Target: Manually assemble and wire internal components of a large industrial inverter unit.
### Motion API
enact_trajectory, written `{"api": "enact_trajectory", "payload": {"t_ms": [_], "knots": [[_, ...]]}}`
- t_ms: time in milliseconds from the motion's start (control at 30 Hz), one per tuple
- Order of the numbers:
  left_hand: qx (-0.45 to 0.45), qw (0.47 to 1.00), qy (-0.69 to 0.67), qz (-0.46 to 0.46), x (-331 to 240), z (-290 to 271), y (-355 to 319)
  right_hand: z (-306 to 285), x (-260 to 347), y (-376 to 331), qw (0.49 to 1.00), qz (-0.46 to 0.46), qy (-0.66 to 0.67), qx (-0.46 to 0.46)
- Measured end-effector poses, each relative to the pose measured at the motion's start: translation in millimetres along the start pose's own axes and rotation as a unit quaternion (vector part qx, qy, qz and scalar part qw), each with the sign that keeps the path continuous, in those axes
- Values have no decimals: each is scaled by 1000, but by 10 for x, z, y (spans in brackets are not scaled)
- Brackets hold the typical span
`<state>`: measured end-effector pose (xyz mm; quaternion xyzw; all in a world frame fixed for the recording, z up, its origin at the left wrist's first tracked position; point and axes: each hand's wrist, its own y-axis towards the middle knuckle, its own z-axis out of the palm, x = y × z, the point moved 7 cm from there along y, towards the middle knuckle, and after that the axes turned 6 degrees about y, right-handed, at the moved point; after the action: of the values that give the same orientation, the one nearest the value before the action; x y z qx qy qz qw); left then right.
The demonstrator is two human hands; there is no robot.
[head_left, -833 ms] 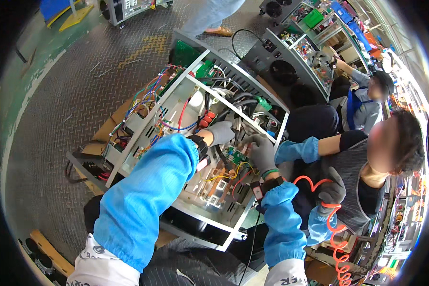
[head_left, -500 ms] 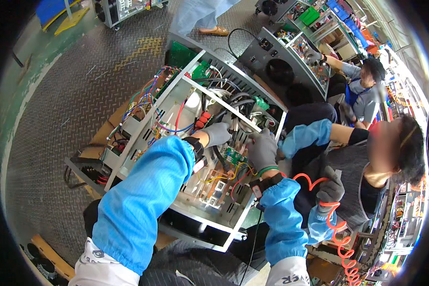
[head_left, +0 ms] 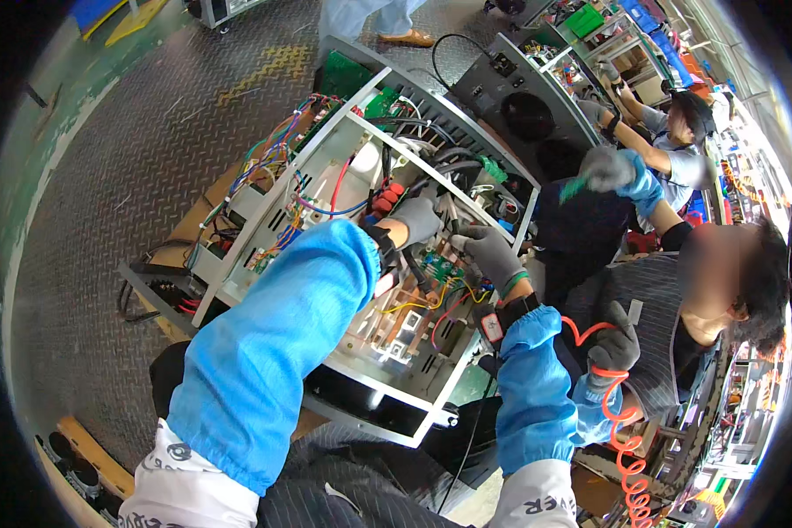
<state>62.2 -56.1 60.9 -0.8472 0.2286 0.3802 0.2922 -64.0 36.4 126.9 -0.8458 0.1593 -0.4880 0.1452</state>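
Co-worker's hand (head_left: 604,169) has risen | left hand (head_left: 416,220) curled, right hand (head_left: 493,253) half-curled — both by cables (head_left: 447,208) | grips — cannot tell

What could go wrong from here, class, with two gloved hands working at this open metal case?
1. The right hand is close to the green circuit board and yellow wires; a slip might knock the board or tug a wire.
2. The left hand is beside red rounded parts and could bump them.
3. The coiled orange hose loops near the right sleeve and might snag it.
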Motion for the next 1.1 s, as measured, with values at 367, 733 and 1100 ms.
{"api": "enact_trajectory", "payload": {"t_ms": [367, 733, 1100], "knots": [[-138, 988, 28, -57, -61, 74, 99, 95, 107, -39, 996, 53, -5, 65], [-144, 989, 8, -36, -90, 85, 65, 74, -188, 138, 993, 11, -115, 28], [-180, 982, -3, -48, -28, 96, 215, 49, -158, 102, 997, -2, -74, -17]]}}
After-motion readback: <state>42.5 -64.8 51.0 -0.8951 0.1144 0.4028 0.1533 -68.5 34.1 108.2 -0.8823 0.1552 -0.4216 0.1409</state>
